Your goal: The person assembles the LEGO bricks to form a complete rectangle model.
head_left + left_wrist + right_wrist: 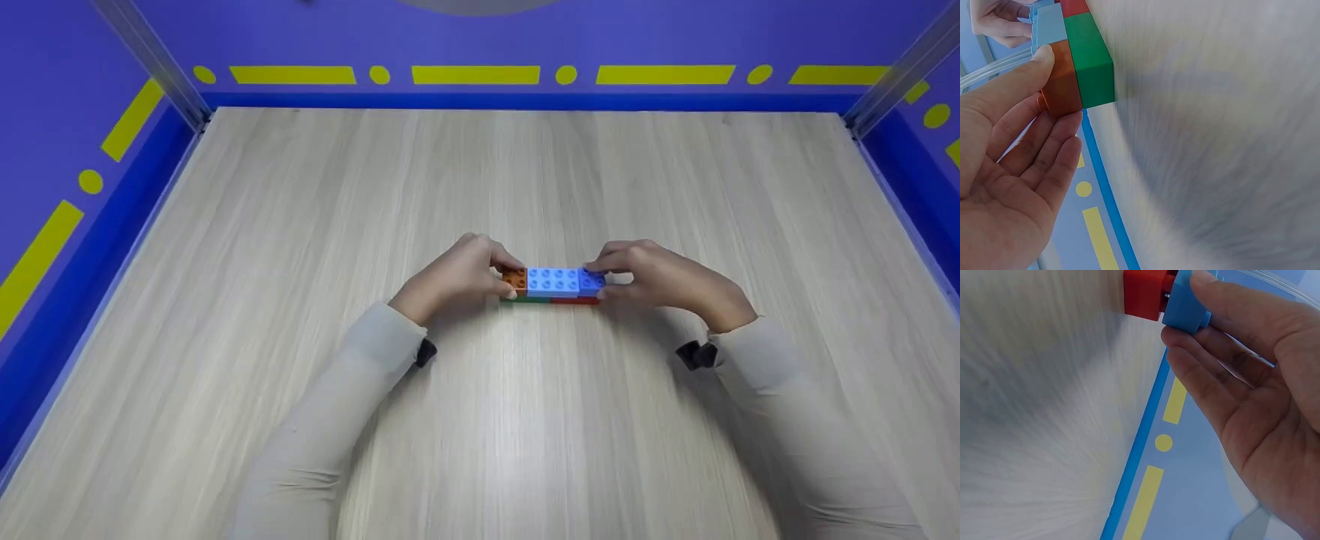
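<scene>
A two-layer row of toy building bricks lies on the table. Its lower layer is a green brick [1090, 64] and a red brick [1144, 293]. On top sit an orange-brown brick [515, 280] at the left, a light blue brick [553, 282] in the middle and a darker blue brick [591, 283] at the right. My left hand [469, 271] pinches the orange-brown brick between thumb and fingers. My right hand [652, 276] pinches the darker blue brick. In the right wrist view, a narrow gap with red studs shows between that brick and the red one.
The wood-grain table [450, 420] spreads around the bricks. Blue-purple walls with yellow marks [475, 74] border its back and sides. Metal posts [161, 64] stand at the back corners.
</scene>
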`<state>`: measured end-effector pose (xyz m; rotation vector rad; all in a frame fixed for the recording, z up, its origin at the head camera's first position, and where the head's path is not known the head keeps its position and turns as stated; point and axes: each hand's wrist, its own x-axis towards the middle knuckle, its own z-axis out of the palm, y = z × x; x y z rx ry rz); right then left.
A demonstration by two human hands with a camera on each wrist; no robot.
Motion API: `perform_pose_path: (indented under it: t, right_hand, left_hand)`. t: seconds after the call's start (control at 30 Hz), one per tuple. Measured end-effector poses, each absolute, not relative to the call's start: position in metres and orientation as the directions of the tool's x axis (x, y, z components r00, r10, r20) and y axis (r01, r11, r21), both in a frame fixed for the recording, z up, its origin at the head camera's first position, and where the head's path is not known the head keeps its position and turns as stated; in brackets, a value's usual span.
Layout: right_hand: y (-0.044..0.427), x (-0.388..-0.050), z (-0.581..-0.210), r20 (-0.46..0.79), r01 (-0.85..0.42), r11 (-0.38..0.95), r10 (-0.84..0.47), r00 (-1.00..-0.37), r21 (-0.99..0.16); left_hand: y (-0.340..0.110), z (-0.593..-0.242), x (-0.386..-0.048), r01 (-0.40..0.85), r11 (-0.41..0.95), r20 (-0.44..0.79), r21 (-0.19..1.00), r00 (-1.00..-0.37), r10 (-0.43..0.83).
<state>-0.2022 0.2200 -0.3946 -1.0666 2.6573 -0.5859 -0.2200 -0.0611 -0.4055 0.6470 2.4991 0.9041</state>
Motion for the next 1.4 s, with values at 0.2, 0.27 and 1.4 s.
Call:
perform_pose_path:
  t: [0.2,0.27,1.4]
  right_hand:
    - [0.2192,-0.2021,-0.3945,-0.062,-0.608,0.659,-0.699,-0.713,-0.443]
    - [0.2191,-0.202,-0.3944,-0.063,-0.606,0.659,-0.698,-0.713,-0.445]
    - [0.2195,-0.2045,-0.3975,-0.026,-0.578,0.636,-0.683,-0.73,-0.511]
  left_hand:
    - [-0.0611,-0.4051,-0.2197,0.272,0.68,-0.214,0.681,-0.814,0.54]
    - [-0.0612,-0.4054,-0.2201,0.269,0.678,-0.214,0.684,-0.814,0.539]
    - [-0.0599,-0.4059,-0.2215,0.266,0.685,-0.22,0.679,-0.815,0.535]
